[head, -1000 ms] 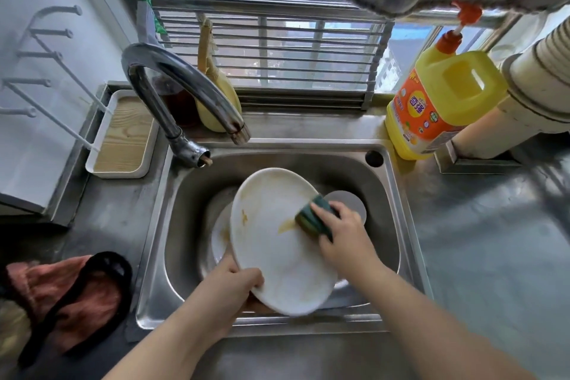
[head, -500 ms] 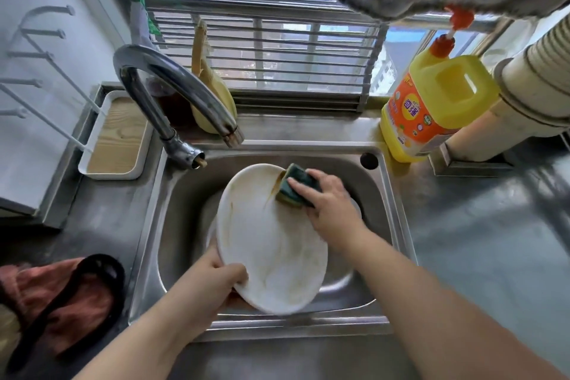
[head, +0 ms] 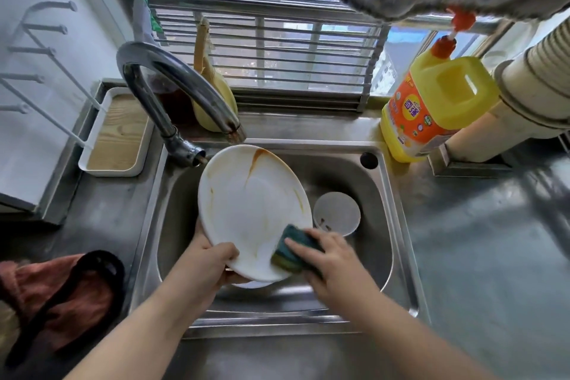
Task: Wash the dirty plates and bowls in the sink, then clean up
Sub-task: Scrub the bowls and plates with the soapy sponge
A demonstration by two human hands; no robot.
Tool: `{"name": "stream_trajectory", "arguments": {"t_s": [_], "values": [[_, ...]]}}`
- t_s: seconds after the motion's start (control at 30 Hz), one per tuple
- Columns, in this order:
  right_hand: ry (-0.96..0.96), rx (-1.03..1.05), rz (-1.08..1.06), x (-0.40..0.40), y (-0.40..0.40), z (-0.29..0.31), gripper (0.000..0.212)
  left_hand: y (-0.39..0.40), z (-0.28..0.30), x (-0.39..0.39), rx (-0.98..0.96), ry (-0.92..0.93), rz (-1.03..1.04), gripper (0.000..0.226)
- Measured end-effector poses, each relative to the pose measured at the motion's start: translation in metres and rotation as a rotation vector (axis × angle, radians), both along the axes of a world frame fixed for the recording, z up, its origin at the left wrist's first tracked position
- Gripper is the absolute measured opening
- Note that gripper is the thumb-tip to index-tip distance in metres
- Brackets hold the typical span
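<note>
Over the steel sink [head: 398, 216], a large white plate [head: 246, 210] is held tilted, its face streaked with orange-brown sauce near the upper rim and down the middle. The left hand [head: 209, 265] grips the plate's lower-left edge, thumb curled over the front and fingers behind. The right hand [head: 333, 259] curls its fingers round a green sponge [head: 293, 251] pressed against the plate's lower right rim; a small white bowl [head: 336, 213] sits in the basin just right of the plate.

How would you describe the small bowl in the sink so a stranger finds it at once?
Look into the steel sink. Right of the large stained plate held tilted there sits a small white bowl, just beyond the right hand. It is round, much smaller, and nobody holds it.
</note>
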State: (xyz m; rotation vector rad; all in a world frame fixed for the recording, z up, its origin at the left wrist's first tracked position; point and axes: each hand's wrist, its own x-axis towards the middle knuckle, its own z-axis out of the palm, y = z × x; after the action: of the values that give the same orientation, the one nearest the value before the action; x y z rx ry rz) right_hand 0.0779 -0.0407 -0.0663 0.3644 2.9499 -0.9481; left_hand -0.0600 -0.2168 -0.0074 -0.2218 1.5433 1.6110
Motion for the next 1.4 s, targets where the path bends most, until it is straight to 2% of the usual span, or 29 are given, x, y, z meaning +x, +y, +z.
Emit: {"name": "stream_trajectory", "arguments": {"t_s": [0.1, 0.17, 0.27, 0.33, 0.4, 0.47, 0.57, 0.63, 0.73, 0.83, 0.9, 1.03, 1.1, 1.17, 1.23, 1.3, 1.4], "values": [[-0.029, 0.196, -0.130, -0.032, 0.047, -0.009, 0.054, 0.002, 0.007, 0.006, 0.020, -0.043, -0.040, 0.062], [-0.037, 0.218, -0.176, -0.046, 0.056, -0.005, 0.055, 0.001, 0.009, 0.004, 0.043, -0.037, -0.046, 0.063], [-0.016, 0.041, -0.188, -0.030, 0.018, 0.005, 0.054, -0.001, 0.009, -0.003, 0.042, 0.005, -0.007, 0.065], [0.028, -0.183, -0.085, -0.003, -0.027, 0.013, 0.054, -0.005, 0.005, -0.006, 0.021, 0.014, 0.014, 0.063], [-0.009, -0.243, 0.035, 0.011, -0.038, 0.011, 0.056, -0.007, 0.002, -0.004, 0.008, -0.004, 0.009, 0.062], [0.012, -0.104, 0.062, -0.003, -0.008, 0.001, 0.058, -0.010, 0.000, -0.002, 0.000, -0.018, -0.012, 0.067], [-0.036, 0.114, -0.075, -0.039, 0.045, -0.008, 0.056, -0.007, 0.006, -0.002, -0.022, -0.004, -0.062, 0.067], [-0.048, 0.154, -0.154, -0.053, 0.051, -0.006, 0.055, -0.007, 0.008, -0.007, -0.005, -0.005, -0.057, 0.064], [-0.069, 0.013, -0.238, -0.034, 0.001, 0.006, 0.054, -0.006, 0.004, -0.014, 0.013, 0.000, -0.005, 0.064], [0.069, -0.283, -0.141, 0.004, -0.074, 0.022, 0.056, -0.002, -0.001, -0.010, 0.020, -0.002, 0.062, 0.065], [0.075, -0.264, -0.059, 0.005, -0.074, 0.018, 0.058, 0.000, -0.003, -0.005, 0.030, -0.026, 0.116, 0.066], [-0.084, -0.150, -0.361, -0.013, -0.030, 0.009, 0.057, 0.005, -0.005, -0.006, 0.040, -0.071, 0.189, 0.069], [-0.029, -0.193, -0.370, -0.016, -0.050, 0.019, 0.057, 0.010, -0.005, -0.008, 0.044, -0.089, 0.243, 0.066], [0.080, -0.252, -0.253, -0.008, -0.082, 0.031, 0.060, 0.014, -0.005, -0.007, 0.049, -0.094, 0.289, 0.065], [0.172, -0.225, -0.210, -0.008, -0.076, 0.024, 0.062, 0.016, -0.003, -0.004, 0.073, -0.121, 0.311, 0.063], [0.155, -0.199, -0.297, -0.019, -0.047, 0.014, 0.061, 0.017, 0.002, -0.002, 0.099, -0.170, 0.350, 0.057], [0.161, -0.334, -0.419, -0.024, -0.035, 0.016, 0.062, 0.019, 0.010, -0.002, 0.105, -0.204, 0.405, 0.047]]}}
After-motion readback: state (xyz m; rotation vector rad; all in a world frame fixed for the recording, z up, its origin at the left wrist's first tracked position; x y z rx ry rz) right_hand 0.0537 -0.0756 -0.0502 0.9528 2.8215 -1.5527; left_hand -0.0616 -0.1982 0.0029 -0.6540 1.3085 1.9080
